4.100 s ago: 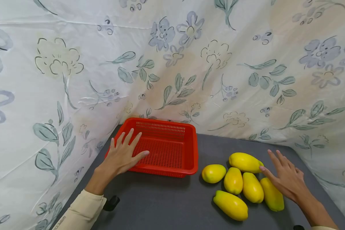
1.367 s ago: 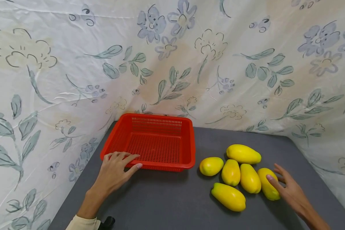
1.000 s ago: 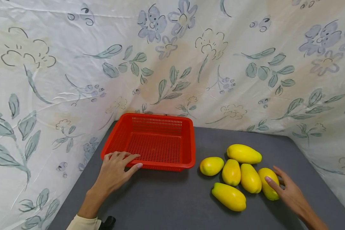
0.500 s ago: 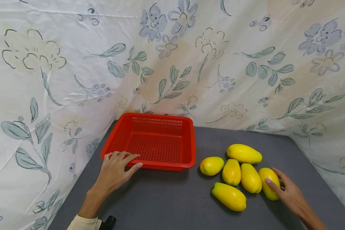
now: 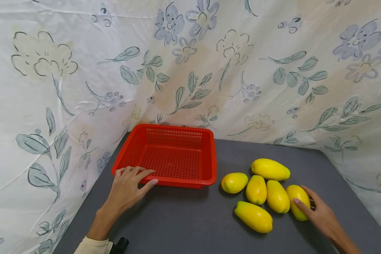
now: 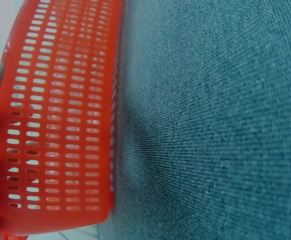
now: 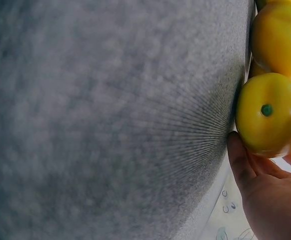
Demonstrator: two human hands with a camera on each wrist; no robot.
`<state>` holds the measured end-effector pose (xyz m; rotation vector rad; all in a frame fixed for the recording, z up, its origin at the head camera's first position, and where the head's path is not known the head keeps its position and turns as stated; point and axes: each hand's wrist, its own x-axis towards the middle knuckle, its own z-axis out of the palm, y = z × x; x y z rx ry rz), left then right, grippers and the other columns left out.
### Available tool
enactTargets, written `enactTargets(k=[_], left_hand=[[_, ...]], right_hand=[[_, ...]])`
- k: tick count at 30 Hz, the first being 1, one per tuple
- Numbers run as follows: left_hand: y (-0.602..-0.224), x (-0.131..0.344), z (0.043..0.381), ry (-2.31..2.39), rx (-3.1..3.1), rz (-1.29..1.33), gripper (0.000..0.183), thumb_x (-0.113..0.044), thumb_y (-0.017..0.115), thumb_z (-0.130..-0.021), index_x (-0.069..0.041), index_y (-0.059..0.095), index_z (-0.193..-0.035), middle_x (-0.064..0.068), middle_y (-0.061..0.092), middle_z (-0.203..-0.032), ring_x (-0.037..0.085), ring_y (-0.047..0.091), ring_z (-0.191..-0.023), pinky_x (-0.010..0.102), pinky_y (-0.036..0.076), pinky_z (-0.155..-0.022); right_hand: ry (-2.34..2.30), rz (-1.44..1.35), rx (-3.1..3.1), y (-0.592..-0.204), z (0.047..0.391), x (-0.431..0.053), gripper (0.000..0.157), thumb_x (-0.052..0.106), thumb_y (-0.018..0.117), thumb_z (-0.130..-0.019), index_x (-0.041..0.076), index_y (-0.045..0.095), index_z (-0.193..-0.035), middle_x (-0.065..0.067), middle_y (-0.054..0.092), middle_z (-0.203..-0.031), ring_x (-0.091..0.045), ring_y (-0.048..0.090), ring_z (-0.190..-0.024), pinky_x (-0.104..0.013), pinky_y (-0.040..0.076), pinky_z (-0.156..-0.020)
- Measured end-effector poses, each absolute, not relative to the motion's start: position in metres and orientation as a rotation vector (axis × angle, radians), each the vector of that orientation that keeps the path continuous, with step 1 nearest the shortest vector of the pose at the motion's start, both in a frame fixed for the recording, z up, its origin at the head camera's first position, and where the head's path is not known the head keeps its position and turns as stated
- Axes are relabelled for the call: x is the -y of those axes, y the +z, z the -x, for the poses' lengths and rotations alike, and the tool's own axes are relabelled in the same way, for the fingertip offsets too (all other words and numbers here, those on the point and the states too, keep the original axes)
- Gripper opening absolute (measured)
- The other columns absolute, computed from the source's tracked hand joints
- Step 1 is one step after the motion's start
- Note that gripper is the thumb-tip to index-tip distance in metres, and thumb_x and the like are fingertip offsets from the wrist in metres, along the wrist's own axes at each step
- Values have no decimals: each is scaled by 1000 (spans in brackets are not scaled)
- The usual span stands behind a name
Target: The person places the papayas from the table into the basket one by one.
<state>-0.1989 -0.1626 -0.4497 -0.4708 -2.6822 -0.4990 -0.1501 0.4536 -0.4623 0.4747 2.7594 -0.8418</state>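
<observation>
On the left in the head view, my left hand (image 5: 125,192) grips the near rim of a red plastic basket (image 5: 211,155), fingers over the edge and thumb in front. The left wrist view shows the slotted outer wall of the basket (image 6: 60,115), with little of the hand. At the right, my right hand (image 5: 320,211) holds the rightmost yellow papaya (image 5: 296,201), thumb on its near side and fingers curled round its far side. In the right wrist view that papaya (image 7: 273,122) shows a small green stem spot, its underside close to the table.
Several more yellow papayas lie left of my right hand, among them a long papaya (image 5: 270,169) at the back and a separate papaya (image 5: 254,217) in front. Floral cloth (image 5: 190,88) hangs behind and beside the grey table (image 5: 184,218).
Earlier both hands were spread above the basket and papayas. The left hand has come down onto the rim; the right hand has closed round the rightmost papaya. Basket and papayas stay put.
</observation>
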Motion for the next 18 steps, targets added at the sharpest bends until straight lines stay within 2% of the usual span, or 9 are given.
enactTargets(k=[18], left_hand=[[-448, 161, 200, -502, 2676, 471, 44, -54, 70, -96, -27, 76, -131, 6, 72, -120, 32, 60, -111, 60, 37, -99]], right_hand=[[-911, -549, -2762, -460, 151, -452, 112, 75, 45, -101, -4, 0, -166, -44, 23, -157, -59, 43, -130, -66, 47, -97]])
